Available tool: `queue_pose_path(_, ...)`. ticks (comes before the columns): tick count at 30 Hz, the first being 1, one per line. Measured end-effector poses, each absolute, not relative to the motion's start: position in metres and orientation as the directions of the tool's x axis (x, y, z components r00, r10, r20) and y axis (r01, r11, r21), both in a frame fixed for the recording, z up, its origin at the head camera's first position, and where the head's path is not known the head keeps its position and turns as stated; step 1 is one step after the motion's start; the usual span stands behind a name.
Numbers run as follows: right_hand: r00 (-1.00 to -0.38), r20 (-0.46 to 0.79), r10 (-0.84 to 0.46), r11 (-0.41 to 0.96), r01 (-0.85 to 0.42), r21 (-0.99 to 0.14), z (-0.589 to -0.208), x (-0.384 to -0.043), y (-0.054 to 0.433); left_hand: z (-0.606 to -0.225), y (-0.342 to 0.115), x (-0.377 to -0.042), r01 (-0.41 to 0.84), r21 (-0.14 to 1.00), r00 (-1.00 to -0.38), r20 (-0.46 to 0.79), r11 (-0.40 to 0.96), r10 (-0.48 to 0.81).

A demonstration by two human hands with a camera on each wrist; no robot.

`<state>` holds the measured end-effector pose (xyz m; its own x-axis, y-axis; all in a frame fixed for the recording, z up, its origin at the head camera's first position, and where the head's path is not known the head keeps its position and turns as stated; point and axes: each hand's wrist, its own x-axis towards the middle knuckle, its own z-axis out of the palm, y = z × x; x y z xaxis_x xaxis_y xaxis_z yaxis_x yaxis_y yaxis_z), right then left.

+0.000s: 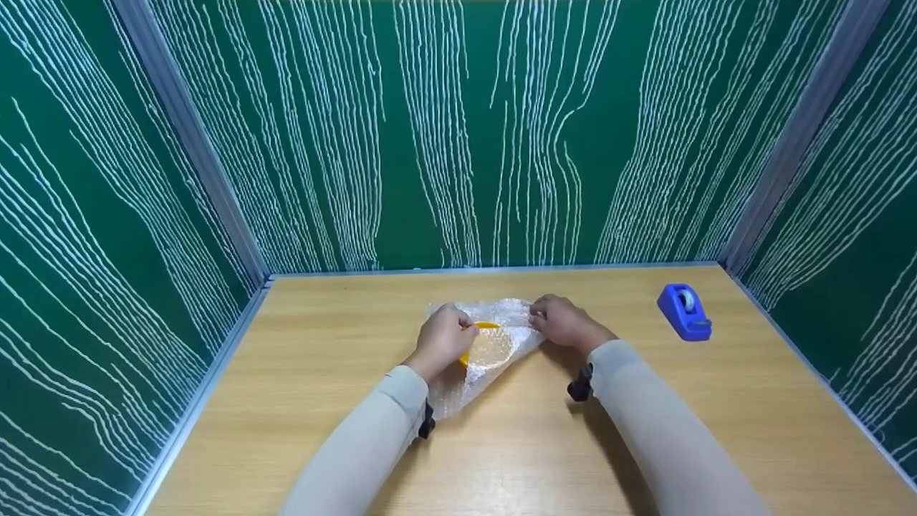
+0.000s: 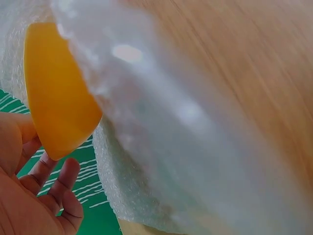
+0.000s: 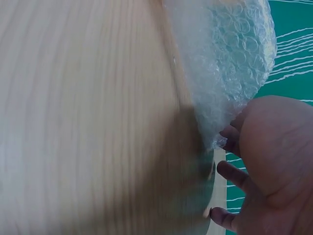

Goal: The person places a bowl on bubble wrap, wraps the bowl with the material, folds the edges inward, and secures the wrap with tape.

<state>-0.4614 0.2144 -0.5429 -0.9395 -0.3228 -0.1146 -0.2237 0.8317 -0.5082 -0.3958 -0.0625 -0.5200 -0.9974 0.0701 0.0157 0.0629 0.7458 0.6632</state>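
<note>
A yellow bowl [image 1: 487, 325] lies tilted within a sheet of bubble wrap [image 1: 505, 312], and a folded flap of the sheet covers much of it. My left hand [image 1: 443, 337] grips the bowl's left edge; in the left wrist view the bowl's smooth side [image 2: 58, 93] shows beside the fingers, the thumb partly hidden. At the far right, my right hand [image 1: 566, 322] pinches a corner of the bubble wrap between thumb and forefinger. The right wrist view shows that corner of wrap [image 3: 234, 63], with the other fingers [image 3: 234, 175] spread apart.
A blue tape dispenser [image 1: 684, 312] with a roll of tape stands to the right on the wooden table [image 1: 322, 315]. Green panels [image 1: 494, 143] with white wavy lines and grey frame posts [image 1: 193, 136] enclose the back and sides.
</note>
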Motion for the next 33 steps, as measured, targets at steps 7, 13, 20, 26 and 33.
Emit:
queue_pose_path(7, -0.975, -0.022, -0.221, 0.779, -0.163, -0.605, -0.541, -0.461, 0.209, -0.52, -0.063, -0.395, 0.057, 0.679, -0.998, 0.015, 0.732, 0.064)
queue_pose_path(13, -0.983, 0.101, -0.151, 0.741, -0.18, -0.646, -0.534, -0.456, 0.2, -0.521, -0.063, -0.393, 0.102, 0.654, -0.995, 0.059, 0.75, 0.084)
queue_pose_path(20, -0.981, 0.16, -0.106, 0.713, -0.187, -0.676, -0.524, -0.449, 0.189, -0.521, -0.062, -0.392, 0.083, 0.674, -0.996, 0.047, 0.734, 0.07)
queue_pose_path(26, -0.984, 0.165, -0.068, 0.655, -0.168, -0.736, -0.517, -0.441, 0.18, -0.522, -0.061, -0.394, 0.056, 0.686, -0.998, 0.023, 0.725, 0.055)
queue_pose_path(33, -0.983, 0.161, -0.088, 0.6, -0.181, -0.779, -0.509, -0.431, 0.171, -0.52, -0.059, -0.395, 0.017, 0.695, -1.0, -0.005, 0.719, 0.027)
